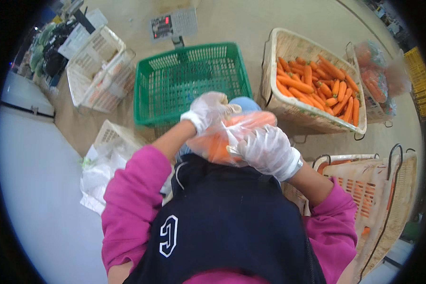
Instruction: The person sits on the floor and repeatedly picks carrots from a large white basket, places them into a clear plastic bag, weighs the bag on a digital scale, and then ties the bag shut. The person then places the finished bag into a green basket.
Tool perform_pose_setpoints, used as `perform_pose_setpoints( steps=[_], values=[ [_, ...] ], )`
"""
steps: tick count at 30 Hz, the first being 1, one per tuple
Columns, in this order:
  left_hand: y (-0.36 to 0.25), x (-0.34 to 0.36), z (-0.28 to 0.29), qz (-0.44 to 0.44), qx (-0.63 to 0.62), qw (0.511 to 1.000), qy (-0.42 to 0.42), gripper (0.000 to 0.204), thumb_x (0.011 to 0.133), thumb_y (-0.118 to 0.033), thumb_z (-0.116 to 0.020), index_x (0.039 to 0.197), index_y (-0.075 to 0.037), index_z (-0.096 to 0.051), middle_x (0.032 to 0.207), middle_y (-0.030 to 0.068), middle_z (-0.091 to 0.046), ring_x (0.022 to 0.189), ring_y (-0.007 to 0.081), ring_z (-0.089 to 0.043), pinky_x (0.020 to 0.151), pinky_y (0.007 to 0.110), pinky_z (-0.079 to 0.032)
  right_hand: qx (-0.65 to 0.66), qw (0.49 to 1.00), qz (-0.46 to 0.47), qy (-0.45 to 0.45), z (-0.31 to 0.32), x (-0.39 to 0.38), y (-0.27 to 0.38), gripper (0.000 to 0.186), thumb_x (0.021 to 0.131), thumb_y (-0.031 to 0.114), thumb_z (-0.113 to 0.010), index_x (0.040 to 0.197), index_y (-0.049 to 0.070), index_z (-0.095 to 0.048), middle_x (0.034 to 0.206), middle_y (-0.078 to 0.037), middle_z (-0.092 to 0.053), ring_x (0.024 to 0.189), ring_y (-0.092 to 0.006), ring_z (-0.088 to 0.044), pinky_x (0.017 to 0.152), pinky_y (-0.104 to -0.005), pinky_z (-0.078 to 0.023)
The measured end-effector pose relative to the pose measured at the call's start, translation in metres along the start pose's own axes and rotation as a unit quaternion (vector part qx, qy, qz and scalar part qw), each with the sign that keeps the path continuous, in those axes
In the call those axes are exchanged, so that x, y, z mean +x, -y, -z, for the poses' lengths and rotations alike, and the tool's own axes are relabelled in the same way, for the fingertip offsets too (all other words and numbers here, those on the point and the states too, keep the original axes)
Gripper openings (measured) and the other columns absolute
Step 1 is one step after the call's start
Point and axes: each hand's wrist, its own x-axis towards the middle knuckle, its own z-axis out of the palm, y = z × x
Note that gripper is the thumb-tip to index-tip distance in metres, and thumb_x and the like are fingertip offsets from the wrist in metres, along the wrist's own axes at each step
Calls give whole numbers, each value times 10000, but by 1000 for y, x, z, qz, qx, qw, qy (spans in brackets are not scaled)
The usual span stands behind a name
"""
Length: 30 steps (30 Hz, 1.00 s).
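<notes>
A clear plastic bag of carrots (215,144) rests against my lap, in front of the dark apron. My left hand (208,111), in a thin clear glove, is closed on the bag's upper side. On the other side my right hand (270,151), gloved the same way, pinches the plastic of the bag. The bag's film stretches between the two hands, and orange carrots show through it. Just beyond my left hand stands a green basket (144,90) with nothing in it but small bits.
A cream crate (281,94) of loose carrots stands at the right, with bagged carrots (374,85) beyond it. Another crate (378,180) is near my right elbow. White plastic bags (104,175) lie at the left, below a white crate (87,71). A scale display (162,27) stands behind the green basket.
</notes>
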Motion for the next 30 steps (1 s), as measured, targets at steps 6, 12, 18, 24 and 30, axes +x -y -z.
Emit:
perform_pose_setpoints(
  steps=[6,12,18,24,30],
  values=[
    [90,33,14,-11,387,917,-95,444,792,-512,-534,753,-77,-612,692,151,-619,668,359,-594,610,452,-441,252,957,-47,138,18,-58,37,327,823,383,-592,582,208,-457,516,14,-380,444,-127,-436,413,-292,-333],
    [38,-20,63,-59,83,994,-46,436,835,-485,-575,876,-55,-635,675,88,-601,647,212,-577,670,342,-455,352,915,-182,81,-6,-54,11,270,789,194,-665,596,116,-493,605,-45,-512,521,-219,-493,473,-354,-370],
    [65,-41,22,-161,115,978,67,468,856,-408,-575,1159,-51,-545,915,134,-606,878,294,-580,790,355,-454,644,703,-300,-8,-15,-23,5,149,865,130,-594,729,73,-570,819,-45,-609,710,-154,-558,654,-286,-454],
    [45,-48,18,-204,9,979,13,172,845,-209,-606,906,-48,-600,857,84,-601,825,211,-558,772,328,-439,841,381,-383,0,-18,-8,11,228,966,198,-433,855,61,-577,1024,-46,-617,922,-112,-527,856,-262,-406],
    [1,-80,-9,40,-553,832,-15,184,926,-193,-501,776,-92,-530,693,2,-540,662,110,-529,743,264,-454,793,465,-394,-13,-18,-9,13,242,970,231,-430,838,68,-550,803,0,-567,741,-81,-473,732,-251,-404]
  ],
)
